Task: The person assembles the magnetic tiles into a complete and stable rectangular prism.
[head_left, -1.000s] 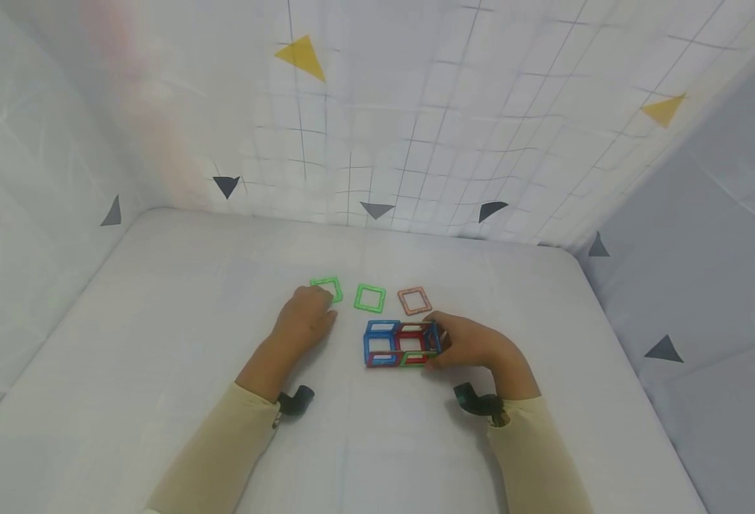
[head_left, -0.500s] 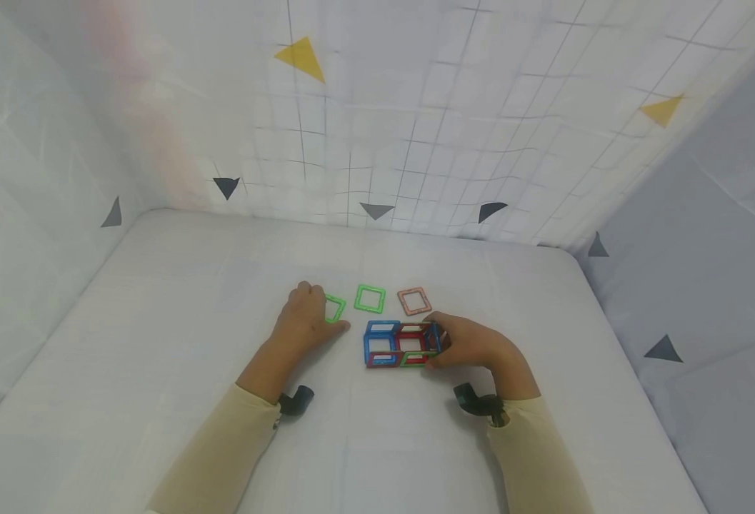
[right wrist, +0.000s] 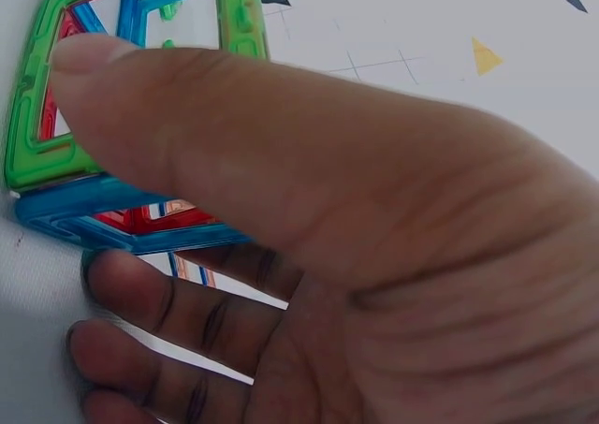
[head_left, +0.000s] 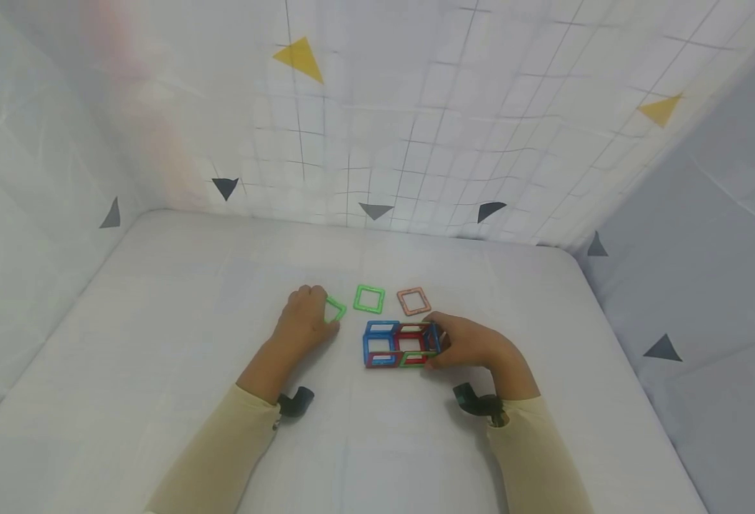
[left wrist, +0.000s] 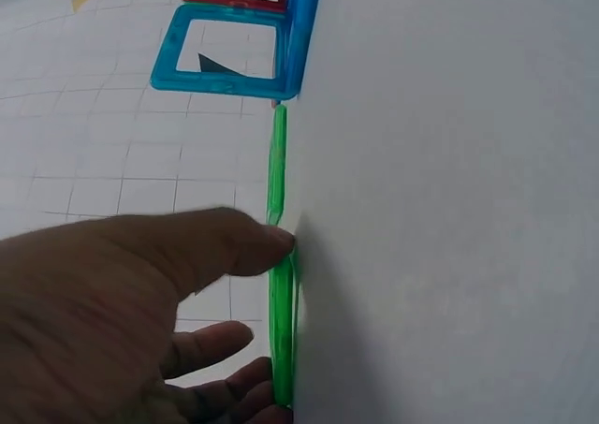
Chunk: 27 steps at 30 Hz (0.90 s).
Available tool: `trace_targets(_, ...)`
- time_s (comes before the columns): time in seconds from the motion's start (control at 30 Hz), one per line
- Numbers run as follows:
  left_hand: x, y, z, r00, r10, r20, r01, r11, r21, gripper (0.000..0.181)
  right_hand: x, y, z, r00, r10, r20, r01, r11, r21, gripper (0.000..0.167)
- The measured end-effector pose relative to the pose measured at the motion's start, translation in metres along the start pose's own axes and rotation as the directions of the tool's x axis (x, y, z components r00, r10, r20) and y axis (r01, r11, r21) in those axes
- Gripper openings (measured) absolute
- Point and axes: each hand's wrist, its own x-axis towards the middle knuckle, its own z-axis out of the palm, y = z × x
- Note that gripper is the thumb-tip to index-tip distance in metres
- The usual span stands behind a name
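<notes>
The left hand (head_left: 301,319) pinches a green square frame (head_left: 336,308) between thumb and fingers; in the left wrist view the thumb (left wrist: 253,241) lies at the green frame's edge (left wrist: 283,330), which stays close to the table surface. The right hand (head_left: 473,343) grips the right end of a structure of joined blue, red and green square frames (head_left: 380,362). In the right wrist view its thumb (right wrist: 187,115) presses on a green frame (right wrist: 21,129), above a blue one (right wrist: 94,199), with the other fingers curled beneath.
A second green square frame (head_left: 369,299) and an orange one (head_left: 413,301) lie flat behind the structure. The white table (head_left: 377,457) is bounded by a gridded white sheet (head_left: 416,107) at the back and sheets on both sides.
The left hand has drawn the green frame a little toward the person and turned it, and its thumb has closed in on it. The right hand and the structure have stayed in place.
</notes>
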Motion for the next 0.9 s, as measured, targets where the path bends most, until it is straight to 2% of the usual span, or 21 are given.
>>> trace_targets(0.23,-0.004,0.003,-0.004,0.997,0.009,0.075,-0.016,0.996,0.09,0.055,-0.001,-0.002,-0.001,1.0,0.0,0.001,0.0,1.0,-0.01,0.075)
trace_targets(0.33,-0.005,0.002,-0.006,0.996,0.02,0.088,-0.028,0.995,0.091,0.058,-0.001,-0.002,-0.001,1.0,-0.001,0.001,0.001,1.0,-0.008,0.075)
trace_targets(0.63,-0.001,-0.002,-0.007,0.994,0.054,0.094,-0.049,0.997,-0.058,0.071,-0.002,-0.002,-0.001,1.0,-0.005,0.004,0.005,1.0,-0.007,0.075)
trace_targets(0.9,0.0,0.001,-0.011,0.981,0.09,0.173,-0.06,0.983,-0.172,0.075,-0.001,-0.002,-0.001,1.0,0.008,-0.003,-0.008,1.0,-0.002,0.076)
